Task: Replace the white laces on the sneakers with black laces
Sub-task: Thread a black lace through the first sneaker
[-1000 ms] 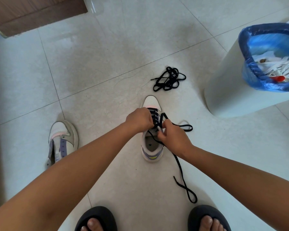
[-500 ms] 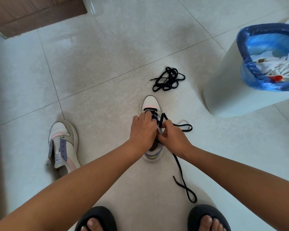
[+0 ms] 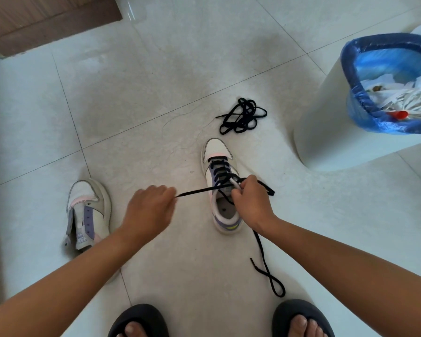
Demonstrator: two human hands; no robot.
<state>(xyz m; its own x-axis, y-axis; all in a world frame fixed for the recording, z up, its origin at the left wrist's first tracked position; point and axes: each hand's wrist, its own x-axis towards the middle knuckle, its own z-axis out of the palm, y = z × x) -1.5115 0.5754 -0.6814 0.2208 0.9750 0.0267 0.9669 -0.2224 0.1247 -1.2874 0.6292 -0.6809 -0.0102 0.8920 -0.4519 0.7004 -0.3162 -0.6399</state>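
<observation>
A white sneaker (image 3: 216,152) stands on the floor tiles, toe pointing away, with a black lace (image 3: 219,170) threaded across most of its eyelets. My left hand (image 3: 148,207) pinches one end of that lace and holds it taut out to the left of the shoe. My right hand (image 3: 249,203) grips the shoe's upper edge by the tongue, with the lace's other end trailing past it to the floor (image 3: 267,271). A second sneaker (image 3: 88,210) without a lace lies at the left. A spare black lace (image 3: 243,115) lies bundled beyond the shoe.
A white bin (image 3: 326,132) with a blue liner stands at the right, holding white laces (image 3: 413,100). A wooden door edge (image 3: 46,18) is at the top left. My two feet in dark sandals (image 3: 139,322) are at the bottom.
My left hand has left the shoe's eyelets and moved left, drawing one lace end out taut. My right hand stays at the shoe's opening.
</observation>
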